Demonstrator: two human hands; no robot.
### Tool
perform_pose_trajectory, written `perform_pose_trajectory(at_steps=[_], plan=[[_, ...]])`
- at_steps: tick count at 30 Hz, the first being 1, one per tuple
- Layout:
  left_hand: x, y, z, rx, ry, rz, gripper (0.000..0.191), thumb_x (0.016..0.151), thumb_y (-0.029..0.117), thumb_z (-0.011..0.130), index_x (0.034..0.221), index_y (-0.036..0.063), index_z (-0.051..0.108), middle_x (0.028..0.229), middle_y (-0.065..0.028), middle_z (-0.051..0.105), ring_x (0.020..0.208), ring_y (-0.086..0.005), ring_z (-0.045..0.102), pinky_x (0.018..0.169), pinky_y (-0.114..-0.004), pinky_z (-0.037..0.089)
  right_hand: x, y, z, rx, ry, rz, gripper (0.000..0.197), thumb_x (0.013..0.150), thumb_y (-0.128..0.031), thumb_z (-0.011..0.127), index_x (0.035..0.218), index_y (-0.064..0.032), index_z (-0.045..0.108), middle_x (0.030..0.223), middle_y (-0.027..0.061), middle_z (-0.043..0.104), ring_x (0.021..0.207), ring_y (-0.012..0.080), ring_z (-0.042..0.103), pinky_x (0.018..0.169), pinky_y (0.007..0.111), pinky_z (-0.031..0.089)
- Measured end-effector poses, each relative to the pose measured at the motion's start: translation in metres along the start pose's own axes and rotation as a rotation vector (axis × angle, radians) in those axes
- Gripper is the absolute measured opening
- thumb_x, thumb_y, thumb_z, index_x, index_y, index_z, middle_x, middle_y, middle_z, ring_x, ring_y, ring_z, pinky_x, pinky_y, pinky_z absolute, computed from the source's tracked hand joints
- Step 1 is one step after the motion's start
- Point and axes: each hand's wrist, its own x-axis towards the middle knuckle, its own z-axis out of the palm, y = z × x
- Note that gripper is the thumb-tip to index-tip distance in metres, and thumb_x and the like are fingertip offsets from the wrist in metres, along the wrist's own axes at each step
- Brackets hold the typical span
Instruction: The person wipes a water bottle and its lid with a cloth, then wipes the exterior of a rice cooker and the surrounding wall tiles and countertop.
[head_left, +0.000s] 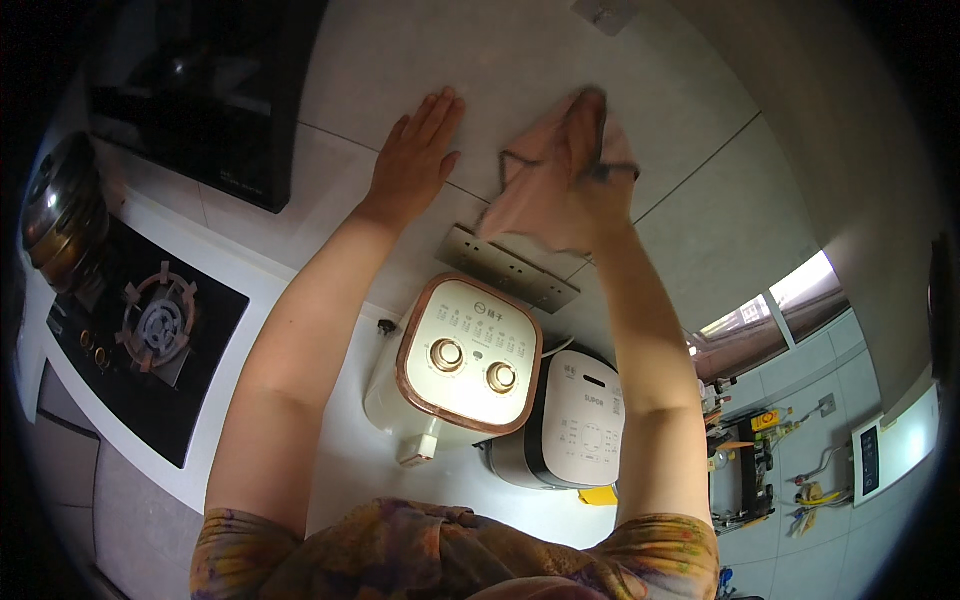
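Observation:
My left hand lies flat against the grey tiled wall, its thumb apart from the extended fingers and nothing in it. To its right, my right hand presses a pink cloth with a dark edging onto the same wall; hand and cloth are partly blurred. Just beneath the cloth, a long metal socket strip is set in the wall. Below that stands a cream air fryer with a brown rim and two knobs. A SUPOR rice cooker is beside it, partly hidden by my right forearm.
At left, a black gas hob carries a stacked metal pot. A black range hood hangs above. The white worktop runs under the appliances. At far right are a rack, a water heater and a window.

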Motion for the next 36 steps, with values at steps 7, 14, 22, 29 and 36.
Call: perform_pose_trajectory(at_steps=[7,14,22,29,36], plan=[[-0.013,0.056,0.009,-0.437,0.102,0.049,0.065,0.090,0.012,0.055,0.147,0.0038,0.026,0.153,-0.0191,0.023,0.141,-0.0341,0.025,0.112,-0.044,0.029,0.042,-0.035,0.007,0.067,0.028,0.128,0.040,0.100,-0.014,0.041,0.137,0.0029,0.042,0.142,0.0126,0.047,0.128,0.0197,0.046,0.104,0.027,0.037],[0.027,0.086,0.028,-0.609,0.215,-0.008,0.072,0.092,0.030,0.053,0.150,0.0060,0.017,0.156,-0.0194,0.011,0.143,-0.0413,0.012,0.112,-0.053,0.017,0.086,-0.037,-0.006,0.776,-0.340,-0.121,0.032,0.089,-0.008,0.052,0.120,-0.0067,0.062,0.120,0.0116,0.063,0.106,0.0201,0.061,0.091,0.031,0.046],[0.055,-0.039,0.029,-0.038,0.271,-0.132,0.064,0.093,0.042,0.047,0.150,0.0212,0.027,0.156,-0.0099,0.020,0.140,-0.0326,0.018,0.108,-0.053,0.019,0.011,0.036,-0.046,-0.460,0.055,-0.171,0.048,0.098,-0.025,0.045,0.144,-0.0145,0.039,0.151,0.0087,0.035,0.139,0.0286,0.032,0.111,0.050,0.026],[0.158,-0.042,-0.037,-0.039,0.226,-0.211,0.048,0.098,0.039,0.036,0.145,0.0248,0.035,0.154,-0.0086,0.028,0.139,-0.0316,0.025,0.108,-0.056,0.021,-0.019,0.112,-0.047,-0.551,0.191,-0.022,0.055,0.103,-0.044,0.023,0.151,-0.0192,0.026,0.157,0.0100,0.023,0.144,0.0314,0.021,0.114,0.055,0.015],[0.192,0.011,-0.044,-0.026,0.149,0.039,0.041,0.099,0.039,0.035,0.132,0.0249,0.054,0.149,-0.0050,0.037,0.133,-0.0269,0.037,0.106,-0.048,0.031,-0.019,0.108,-0.042,-0.511,0.182,-0.028,0.056,0.102,-0.046,0.021,0.151,-0.0178,0.028,0.157,0.0114,0.022,0.145,0.0319,0.020,0.114,0.055,0.013]])
